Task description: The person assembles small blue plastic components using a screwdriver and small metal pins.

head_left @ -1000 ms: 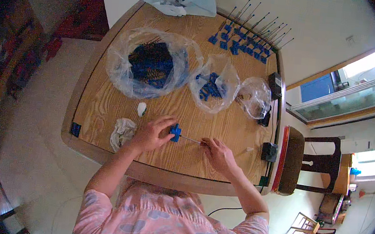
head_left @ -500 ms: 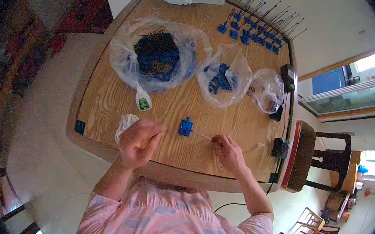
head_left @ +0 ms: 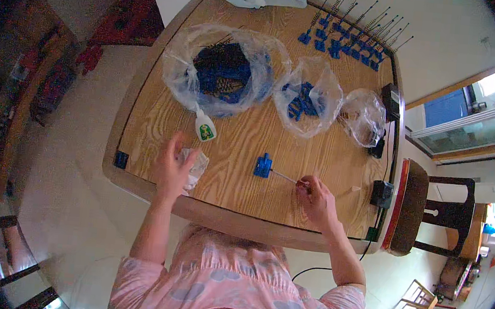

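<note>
My right hand is closed, fingertips pinched on the near end of a thin metal rod. The rod's other end meets a small blue plastic part on the table; whether it is joined to it, I cannot tell. To the left, my left hand hovers with fingers apart and nothing in them. It is beside a crumpled white tissue, partly covering it. Just beyond stands or lies a small white bottle with a green label.
A large clear bag holds blue parts and dark springs. Right of it are a bag of blue parts and a smaller bag. Several blue parts with springs and rods stand far right. Black boxes line the right edge.
My left hand has opened from a curled shape and moved left of the tissue. The whole view has shifted slightly; my right hand keeps its pinch on the rod.
</note>
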Demonstrator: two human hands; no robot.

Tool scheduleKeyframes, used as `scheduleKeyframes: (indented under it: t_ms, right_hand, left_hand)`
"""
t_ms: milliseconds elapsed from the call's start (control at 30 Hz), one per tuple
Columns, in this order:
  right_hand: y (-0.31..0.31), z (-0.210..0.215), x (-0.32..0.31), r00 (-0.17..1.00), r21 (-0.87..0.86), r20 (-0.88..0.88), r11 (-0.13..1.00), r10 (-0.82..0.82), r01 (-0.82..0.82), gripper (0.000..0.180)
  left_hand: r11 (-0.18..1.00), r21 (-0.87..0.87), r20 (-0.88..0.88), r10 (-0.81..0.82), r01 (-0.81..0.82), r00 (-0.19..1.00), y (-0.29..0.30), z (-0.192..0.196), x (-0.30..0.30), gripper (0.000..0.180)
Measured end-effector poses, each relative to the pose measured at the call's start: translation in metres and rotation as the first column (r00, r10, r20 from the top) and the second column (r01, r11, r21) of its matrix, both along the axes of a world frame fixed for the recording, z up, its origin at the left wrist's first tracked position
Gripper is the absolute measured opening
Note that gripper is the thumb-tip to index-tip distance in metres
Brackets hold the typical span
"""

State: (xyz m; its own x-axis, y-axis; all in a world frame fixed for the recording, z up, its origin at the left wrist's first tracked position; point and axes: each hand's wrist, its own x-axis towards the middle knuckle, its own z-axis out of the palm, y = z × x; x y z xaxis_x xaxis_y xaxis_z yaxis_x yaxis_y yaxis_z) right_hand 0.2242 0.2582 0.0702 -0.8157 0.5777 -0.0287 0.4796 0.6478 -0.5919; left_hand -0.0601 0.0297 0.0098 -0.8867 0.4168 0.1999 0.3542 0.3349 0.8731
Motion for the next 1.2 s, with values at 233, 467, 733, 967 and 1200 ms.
scheduleKeyframes:
  t_ms: [233, 467, 733, 967, 1200]
  right_hand:
    - [0.003, -0.003, 0.003, 0.999, -0.018, 0.023, 0.999, -0.027, 0.027, 0.020]
    - [0.004, -0.003, 0.011, 0.999, 0.017, -0.041, 1.000, -0.026, 0.026, 0.021]
    - [0.004, -0.005, 0.010, 1.000, 0.048, -0.011, 0.998, 0.029, -0.029, 0.017]
    - [0.006, 0.000, 0.010, 0.999, 0.026, -0.024, 0.999, 0.035, -0.035, 0.017]
    - [0.001, 0.001, 0.008, 1.000, 0.040, -0.010, 0.999, 0.009, -0.009, 0.018]
  left_hand:
    - [0.944, -0.121, 0.247, -0.271, 0.307, 0.930, 0.065, 0.030, -0.026, 0.033]
    - [0.875, -0.035, -0.022, -0.483, 0.482, 0.875, 0.103, 0.040, 0.014, 0.025]
    - [0.921, -0.209, -0.271, -0.377, 0.329, 0.886, 0.089, 0.022, 0.014, 0.046]
    - [0.762, -0.579, -0.331, -0.545, 0.290, 0.770, -0.009, 0.012, 0.055, 0.049]
    - [0.777, -0.482, -0.206, -0.550, 0.405, 0.809, 0.039, -0.004, 0.017, 0.048]
